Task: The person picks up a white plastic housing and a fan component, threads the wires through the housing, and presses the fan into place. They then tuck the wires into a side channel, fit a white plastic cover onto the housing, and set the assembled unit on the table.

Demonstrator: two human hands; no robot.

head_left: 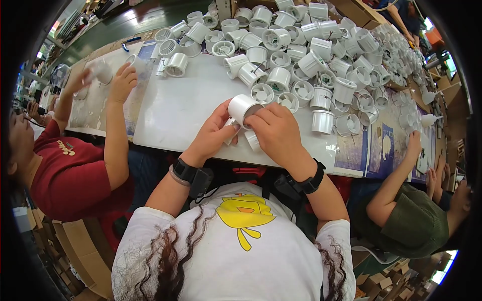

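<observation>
A white cylinder (242,108) above a pale workshop table (170,110).
At left, a red-shirted person (70,168) works near brown cardboard boxes (83,251); the left hand (213,134) is wrapped around the cylinder over the table's near edge; the right hand (278,131) bends its fingers at the open end; farther off and right, piled white housings (278,79) hold fan blades; at right sits a person in dark green (419,223).
</observation>
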